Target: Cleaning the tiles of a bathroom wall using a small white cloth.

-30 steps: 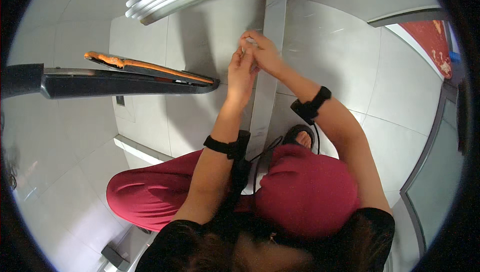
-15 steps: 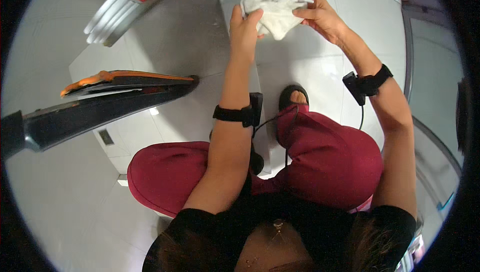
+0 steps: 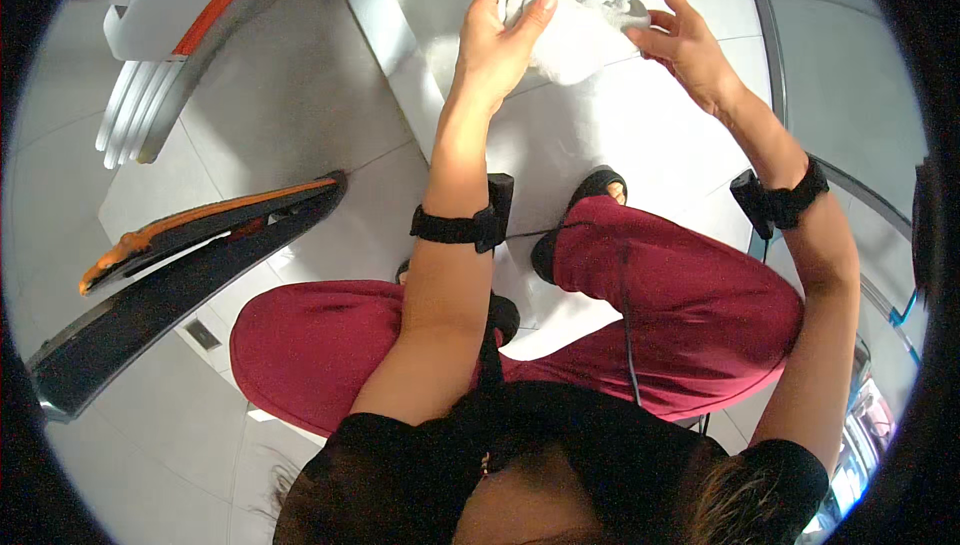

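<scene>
A soft white cloth [image 3: 572,45], bunched and hanging in a loose fold, is stretched between my two hands above the pale floor. My left hand [image 3: 497,48] has its thumb on top of the cloth's left side and its fingers curled behind. The cloth's bunched right end is pinched by my right hand [image 3: 690,43], between thumb and fingers, with the index finger raised. The fingertips of both hands are partly hidden by the cloth. Each forearm wears a black strap with a small dark box.
On the left lies a long black object with an orange edge [image 3: 190,220]. A white unit with a red-orange stripe and several slats [image 3: 135,110] stands at upper left. To the right is a dark-framed panel [image 3: 850,60]. A raised pale ledge [image 3: 385,35] crosses the floor.
The view has shifted, and the floor objects sit farther left. My hands are farther apart, the right one moved outward, and the cloth is spread sideways between them.
</scene>
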The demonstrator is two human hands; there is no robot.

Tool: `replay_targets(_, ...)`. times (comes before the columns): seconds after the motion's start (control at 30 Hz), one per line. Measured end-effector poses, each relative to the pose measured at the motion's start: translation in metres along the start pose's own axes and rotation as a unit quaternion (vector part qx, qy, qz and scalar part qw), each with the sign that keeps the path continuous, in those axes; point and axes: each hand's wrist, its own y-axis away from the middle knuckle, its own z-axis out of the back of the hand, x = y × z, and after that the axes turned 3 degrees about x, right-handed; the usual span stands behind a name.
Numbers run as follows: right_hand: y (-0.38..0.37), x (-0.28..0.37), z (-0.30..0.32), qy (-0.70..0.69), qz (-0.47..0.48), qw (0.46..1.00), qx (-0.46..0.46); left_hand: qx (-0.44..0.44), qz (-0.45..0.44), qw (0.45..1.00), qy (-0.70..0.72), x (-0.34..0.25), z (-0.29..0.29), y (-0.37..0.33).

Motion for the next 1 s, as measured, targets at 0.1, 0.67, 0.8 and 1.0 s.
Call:
replay_targets(0.1, 0.003, -0.013, -0.006, -0.012, -0.021, 1.000, 0.001, 0.013, -0.026, 1.000, -0.006, 0.010, -0.001, -0.002)
replay_targets(0.67, -0.014, -0.161, -0.038, -0.550, -0.115, 0.825, -0.063, 0.205, -0.190, 0.818, -0.503, 0.044, -0.093, 0.052)
replay_targets(0.8, -0.024, -0.173, -0.046, -0.577, -0.172, 0.796, -0.065, 0.149, -0.271, 0.812, -0.494, 0.067, -0.088, 0.058)
replay_targets(1.0, -0.095, -0.125, -0.043, -0.389, 0.063, 0.917, -0.062, 0.083, -0.206, 0.771, -0.597, 0.058, -0.074, 0.049)
